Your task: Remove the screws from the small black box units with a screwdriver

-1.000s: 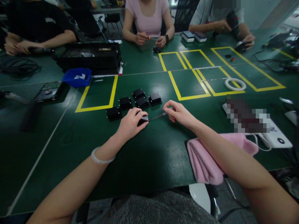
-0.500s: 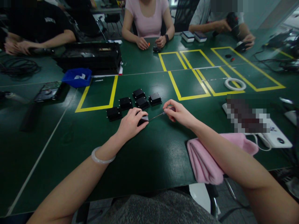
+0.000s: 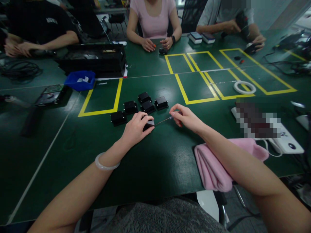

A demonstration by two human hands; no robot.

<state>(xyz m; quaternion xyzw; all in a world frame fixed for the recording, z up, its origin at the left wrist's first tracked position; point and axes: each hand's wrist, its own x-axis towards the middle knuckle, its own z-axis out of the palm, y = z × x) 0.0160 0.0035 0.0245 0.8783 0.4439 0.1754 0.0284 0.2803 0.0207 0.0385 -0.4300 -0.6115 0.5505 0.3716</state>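
Co-worker's fingers (image 3: 149, 46) lowered, screwdriver (image 3: 167, 119) pointing left, slanted

Table (image 3: 160, 165): let a hand pass at 6 o'clock from the held box (image 3: 151, 123).
Boxes (image 3: 147, 106): blocked 9 to 1 o'clock.
Tool (image 3: 162, 121): crossed 3 o'clock.
Towel (image 3: 213, 171): obstructed 4 o'clock.

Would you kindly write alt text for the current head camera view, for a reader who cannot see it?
A person's left hand steadies a black box on a green table while the right hand holds a thin-shafted tool at its edge. Five similar boxes sit just beyond, a pink cloth lies by the right forearm, and people sit opposite.
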